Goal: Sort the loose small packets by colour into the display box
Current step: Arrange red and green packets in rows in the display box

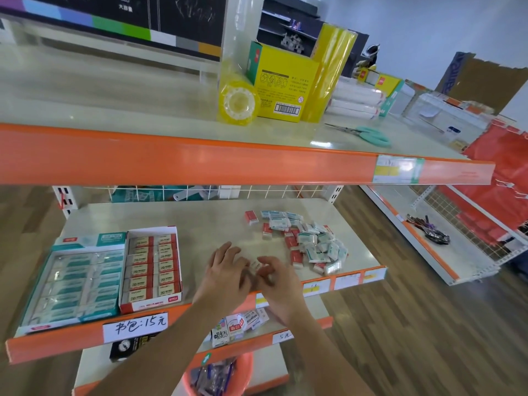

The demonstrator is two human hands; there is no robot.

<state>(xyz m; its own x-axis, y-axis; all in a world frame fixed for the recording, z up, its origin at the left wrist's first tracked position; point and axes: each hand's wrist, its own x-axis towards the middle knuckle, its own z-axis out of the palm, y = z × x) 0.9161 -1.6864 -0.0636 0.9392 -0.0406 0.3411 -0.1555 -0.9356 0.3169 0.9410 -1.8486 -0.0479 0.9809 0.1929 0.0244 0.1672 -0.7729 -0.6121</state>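
Shop shelving, orange-edged, over wood-look flooring. Middle shelf (200, 218) carries the work; beige surface, wire grid along its back edge.

Left front corner of shelf: teal display box (71, 281), filled with rows of teal-and-white packets. Just beside it on the right, touching or nearly so, red-and-white display box (151, 267) with two columns of cream packets marked 2B, red ends showing.

Right half of shelf: loose pile of small packets (305, 241), red ones and teal ones mixed, running from near the back edge toward the right front corner. One red packet (251, 217) lies slightly apart at the pile's back-left end.

Both hands meet near the front edge, between the boxes and the pile. Left hand (225, 270) is flat-ish, fingers spread and fairly straight, tips down by the shelf. Right hand (274, 277) has fingers curled, pinching a small white-and-red packet (255, 265) between the two hands. Whether the left fingers also touch that packet: cannot tell.

Handwritten price label (135, 325) on the front lip below the boxes.

Upper shelf: yellow tape roll (237, 102), yellow carton (283, 90), teal-handled scissors (363, 132) near its front edge.

Lower shelf: small boxed goods; below that, pink basin (220, 375) with pens.
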